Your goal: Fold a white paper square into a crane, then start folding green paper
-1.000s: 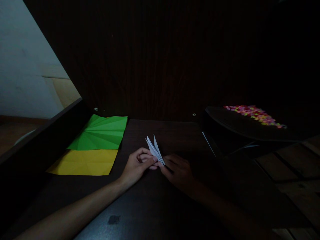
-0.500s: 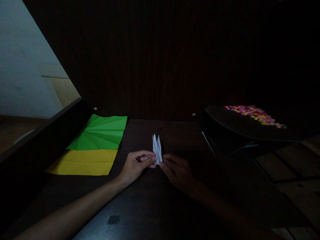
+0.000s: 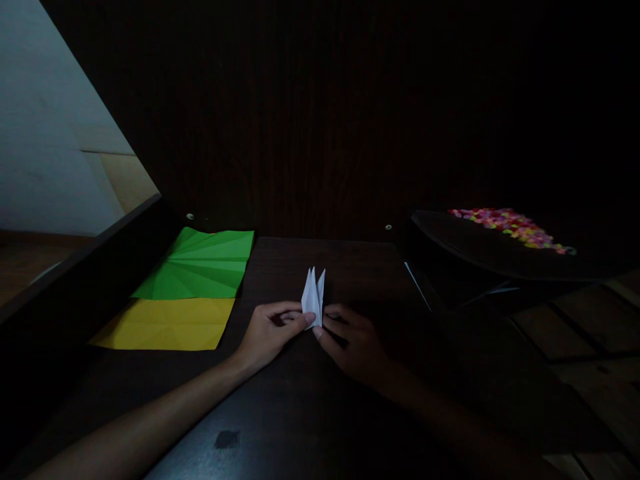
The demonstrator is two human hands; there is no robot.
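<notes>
A small white folded paper piece (image 3: 312, 293) with several pointed tips stands up between my hands, low over the dark table. My left hand (image 3: 275, 330) pinches its lower left side, the thumb lying across the front and the fingers behind. On the other side, my right hand (image 3: 350, 337) grips the lower right edge between thumb and fingers. Shadow hides part of the right hand's fingers. To the left lie a creased green paper sheet (image 3: 200, 263) and a creased yellow paper sheet (image 3: 175, 323), the green one overlapping the yellow.
A dark wooden panel (image 3: 300, 133) rises behind the table (image 3: 285, 413), and a raised side board (image 3: 90, 260) runs along the left. At the right, a heap of small pink, red and yellow pieces (image 3: 515, 227) rests on a dark curved surface.
The white folded paper has turned slightly, so a broader face and spread tips now show. My left thumb lies further over its front. The coloured sheets have stayed put.
</notes>
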